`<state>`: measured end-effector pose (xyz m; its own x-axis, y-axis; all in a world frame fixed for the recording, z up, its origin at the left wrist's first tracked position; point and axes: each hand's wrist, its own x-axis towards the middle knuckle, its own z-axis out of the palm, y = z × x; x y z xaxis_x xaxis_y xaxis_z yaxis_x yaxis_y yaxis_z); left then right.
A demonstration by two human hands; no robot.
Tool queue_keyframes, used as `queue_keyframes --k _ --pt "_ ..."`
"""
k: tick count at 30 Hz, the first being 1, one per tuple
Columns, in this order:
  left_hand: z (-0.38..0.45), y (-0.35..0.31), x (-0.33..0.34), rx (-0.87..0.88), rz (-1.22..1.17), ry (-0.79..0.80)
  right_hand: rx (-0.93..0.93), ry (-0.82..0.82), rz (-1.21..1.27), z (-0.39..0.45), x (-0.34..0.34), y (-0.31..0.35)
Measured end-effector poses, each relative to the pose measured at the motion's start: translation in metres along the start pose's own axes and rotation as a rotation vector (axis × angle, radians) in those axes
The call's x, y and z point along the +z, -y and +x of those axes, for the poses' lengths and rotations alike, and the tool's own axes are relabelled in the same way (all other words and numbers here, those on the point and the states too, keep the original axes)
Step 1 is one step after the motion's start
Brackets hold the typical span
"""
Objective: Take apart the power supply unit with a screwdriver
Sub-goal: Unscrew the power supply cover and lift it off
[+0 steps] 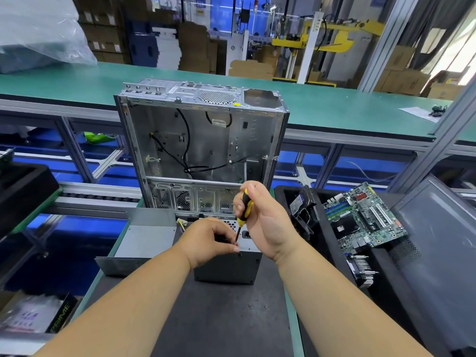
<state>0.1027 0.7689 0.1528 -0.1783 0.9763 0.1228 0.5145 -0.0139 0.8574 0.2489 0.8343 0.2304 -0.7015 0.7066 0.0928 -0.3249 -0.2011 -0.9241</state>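
Both hands work close together: left hand (208, 237) pinches the power supply (226, 266), right hand (262, 217) grips the screwdriver (244, 207), before the case (201, 140).

The power supply unit (226, 266) sat on the mat (219, 318), directly beneath the fingers of both hands. The screwdriver (242, 215) stood between those fingers, tip down on the unit. Behind the fingers stood the computer case (201, 140). Right of them lay a motherboard (365, 217); left of them, a metal cover (144, 240).
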Motion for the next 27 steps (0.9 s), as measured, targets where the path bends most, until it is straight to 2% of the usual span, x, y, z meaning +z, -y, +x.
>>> queue_keyframes --k 9,19,27 --pt "0.000 0.001 0.000 0.016 0.002 0.017 0.061 -0.012 -0.078 0.001 0.003 0.006" --pt "-0.002 -0.002 -0.001 0.004 -0.009 0.004 0.052 -0.028 0.047 0.006 0.010 0.001" --pt "-0.001 -0.002 -0.001 0.011 -0.001 0.011 -0.008 -0.024 -0.117 0.002 0.007 -0.001"
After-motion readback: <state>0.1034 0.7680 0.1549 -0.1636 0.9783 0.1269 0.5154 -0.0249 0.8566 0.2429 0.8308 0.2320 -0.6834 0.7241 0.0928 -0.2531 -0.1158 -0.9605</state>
